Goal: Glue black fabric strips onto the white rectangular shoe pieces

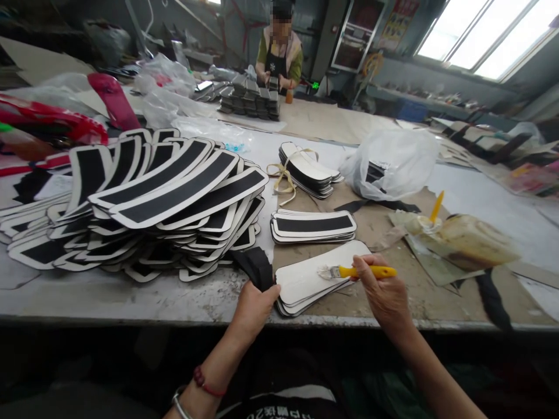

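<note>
My right hand (386,294) is closed around the yellow handle of a brush (364,272). Its bristles touch the top of a small stack of plain white curved panels (305,273) at the table's front edge. At the left end of this stack is my left hand (255,305), closed on a bundle of black strips (257,265), with the thumb against the panels' edge. Just behind lies a short stack of white panels with black strips on them (312,226). A large heap of similar black-and-white panels (174,192) spreads to the left.
A tied stack of panels (308,169) and a white plastic bag (393,163) stand farther back. On the right, a yellowed container (476,241) lies by another yellow-handled tool (437,206). Across the table, a person (279,55) stands behind stacked dark pieces (251,99).
</note>
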Tool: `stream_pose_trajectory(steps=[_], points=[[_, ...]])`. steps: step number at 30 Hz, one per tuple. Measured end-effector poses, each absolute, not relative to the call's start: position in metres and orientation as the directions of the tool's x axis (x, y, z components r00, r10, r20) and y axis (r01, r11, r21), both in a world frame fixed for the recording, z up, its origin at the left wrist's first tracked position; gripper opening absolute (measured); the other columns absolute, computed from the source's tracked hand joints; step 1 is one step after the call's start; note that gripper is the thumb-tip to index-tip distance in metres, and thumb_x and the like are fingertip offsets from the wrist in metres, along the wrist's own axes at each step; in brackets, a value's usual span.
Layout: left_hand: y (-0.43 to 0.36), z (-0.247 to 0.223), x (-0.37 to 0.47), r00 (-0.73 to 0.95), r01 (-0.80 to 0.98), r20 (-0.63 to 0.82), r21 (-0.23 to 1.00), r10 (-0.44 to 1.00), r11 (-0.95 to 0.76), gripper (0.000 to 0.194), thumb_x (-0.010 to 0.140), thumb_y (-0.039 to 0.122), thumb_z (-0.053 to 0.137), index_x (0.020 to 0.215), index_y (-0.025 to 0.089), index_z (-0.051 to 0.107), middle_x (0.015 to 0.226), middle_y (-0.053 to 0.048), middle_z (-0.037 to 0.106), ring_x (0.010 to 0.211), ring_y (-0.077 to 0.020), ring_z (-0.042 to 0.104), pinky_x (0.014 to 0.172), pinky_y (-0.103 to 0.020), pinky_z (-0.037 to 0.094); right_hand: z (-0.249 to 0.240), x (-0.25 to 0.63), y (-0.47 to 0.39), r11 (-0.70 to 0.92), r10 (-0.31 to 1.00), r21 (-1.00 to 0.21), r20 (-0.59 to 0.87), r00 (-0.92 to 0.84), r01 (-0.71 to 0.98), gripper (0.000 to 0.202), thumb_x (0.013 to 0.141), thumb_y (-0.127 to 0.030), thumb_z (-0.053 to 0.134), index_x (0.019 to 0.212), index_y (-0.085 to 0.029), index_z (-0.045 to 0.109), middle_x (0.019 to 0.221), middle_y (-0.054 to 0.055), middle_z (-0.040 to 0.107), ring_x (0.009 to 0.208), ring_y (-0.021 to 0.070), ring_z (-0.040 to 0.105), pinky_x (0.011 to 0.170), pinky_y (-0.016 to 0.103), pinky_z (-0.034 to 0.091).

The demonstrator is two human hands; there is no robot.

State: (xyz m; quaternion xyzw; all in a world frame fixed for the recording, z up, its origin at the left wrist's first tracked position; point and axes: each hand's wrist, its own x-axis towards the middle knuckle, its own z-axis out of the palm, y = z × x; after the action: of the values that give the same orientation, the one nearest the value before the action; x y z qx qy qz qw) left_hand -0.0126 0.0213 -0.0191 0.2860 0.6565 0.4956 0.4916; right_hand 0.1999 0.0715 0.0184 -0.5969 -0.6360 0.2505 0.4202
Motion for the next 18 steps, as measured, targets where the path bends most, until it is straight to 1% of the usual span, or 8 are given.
stream_pose_trajectory(steps=[3, 8, 11, 13, 14, 15, 16, 18], points=[[0.023, -0.021, -0.013, -0.339, -0.116, -0.368, 0.930, 0.866, 0.350, 0.012, 0.058, 0.023, 0.067, 0.067, 0.015, 0.067, 0.054, -0.001, 0.061, 0.071, -0.0239, 0.062, 0.060, -0.028, 0.047, 0.018, 0.223, 0.079, 0.298, 0.911, -0.688, 0.412, 0.018, 0.661, 0.021, 0.086, -0.038, 0.050, 0.076, -0.021, 0.055, 0.073, 0.003, 0.055, 0.069, 0.0161, 0.055, 0.069, 0.029, 0.044], [0.026, -0.025, -0.016, -0.317, -0.082, -0.385, 0.922, 0.867, 0.379, 0.019, 0.058, 0.029, 0.067, 0.071, 0.014, 0.067, 0.054, 0.000, 0.059, 0.066, -0.0223, 0.059, 0.059, -0.029, 0.046, 0.022, 0.243, 0.087, 0.486, 0.780, -0.446, 0.609, -0.143, 0.752, 0.010, 0.088, -0.025, 0.050, 0.079, -0.021, 0.054, 0.076, 0.003, 0.054, 0.074, 0.0161, 0.055, 0.073, 0.030, 0.045], [0.026, -0.027, -0.020, -0.311, -0.034, -0.384, 0.919, 0.869, 0.394, 0.024, 0.059, 0.031, 0.066, 0.075, 0.013, 0.067, 0.056, 0.000, 0.060, 0.062, -0.0211, 0.058, 0.059, -0.030, 0.046, 0.021, 0.245, 0.086, 0.569, 0.690, -0.231, 0.657, -0.304, 0.790, 0.005, 0.085, -0.019, 0.054, 0.080, -0.020, 0.055, 0.079, 0.005, 0.055, 0.078, 0.0168, 0.054, 0.073, 0.030, 0.047], [0.027, -0.026, -0.022, -0.306, -0.014, -0.380, 0.919, 0.873, 0.395, 0.026, 0.059, 0.032, 0.067, 0.077, 0.013, 0.068, 0.057, -0.001, 0.060, 0.063, -0.0213, 0.058, 0.060, -0.031, 0.046, 0.018, 0.238, 0.081, 0.593, 0.653, -0.089, 0.635, -0.413, 0.800, 0.006, 0.083, -0.016, 0.056, 0.078, -0.019, 0.055, 0.079, 0.006, 0.056, 0.080, 0.0179, 0.052, 0.073, 0.030, 0.046], [0.027, -0.026, -0.023, -0.304, -0.009, -0.378, 0.919, 0.874, 0.394, 0.027, 0.059, 0.032, 0.067, 0.079, 0.013, 0.068, 0.058, -0.001, 0.061, 0.064, -0.0216, 0.058, 0.061, -0.031, 0.046, 0.016, 0.232, 0.077, 0.602, 0.644, -0.045, 0.617, -0.452, 0.797, 0.008, 0.083, -0.016, 0.057, 0.076, -0.019, 0.055, 0.078, 0.006, 0.057, 0.080, 0.0183, 0.052, 0.073, 0.031, 0.046], [0.027, -0.025, -0.024, -0.304, -0.010, -0.378, 0.919, 0.874, 0.393, 0.027, 0.059, 0.032, 0.067, 0.079, 0.013, 0.068, 0.058, -0.001, 0.061, 0.066, -0.0219, 0.059, 0.062, -0.031, 0.046, 0.015, 0.224, 0.072, 0.616, 0.640, -0.029, 0.601, -0.479, 0.787, 0.009, 0.083, -0.016, 0.057, 0.075, -0.019, 0.055, 0.076, 0.006, 0.057, 0.080, 0.0185, 0.051, 0.072, 0.031, 0.046], [0.028, -0.024, -0.024, -0.302, -0.016, -0.381, 0.919, 0.874, 0.395, 0.028, 0.059, 0.032, 0.068, 0.079, 0.013, 0.068, 0.060, -0.002, 0.062, 0.067, -0.0220, 0.059, 0.062, -0.031, 0.046, 0.013, 0.215, 0.066, 0.638, 0.639, -0.044, 0.587, -0.496, 0.769, 0.011, 0.083, -0.015, 0.056, 0.074, -0.019, 0.055, 0.074, 0.005, 0.056, 0.079, 0.0183, 0.051, 0.072, 0.030, 0.046], [0.029, -0.023, -0.025, -0.288, -0.035, -0.392, 0.916, 0.874, 0.399, 0.028, 0.058, 0.033, 0.069, 0.079, 0.013, 0.068, 0.063, -0.003, 0.063, 0.068, -0.0219, 0.059, 0.062, -0.030, 0.046, 0.014, 0.195, 0.053, 0.696, 0.648, -0.167, 0.565, -0.511, 0.698, 0.010, 0.084, -0.014, 0.054, 0.075, -0.019, 0.054, 0.072, 0.005, 0.056, 0.077, 0.0172, 0.050, 0.070, 0.029, 0.046]])
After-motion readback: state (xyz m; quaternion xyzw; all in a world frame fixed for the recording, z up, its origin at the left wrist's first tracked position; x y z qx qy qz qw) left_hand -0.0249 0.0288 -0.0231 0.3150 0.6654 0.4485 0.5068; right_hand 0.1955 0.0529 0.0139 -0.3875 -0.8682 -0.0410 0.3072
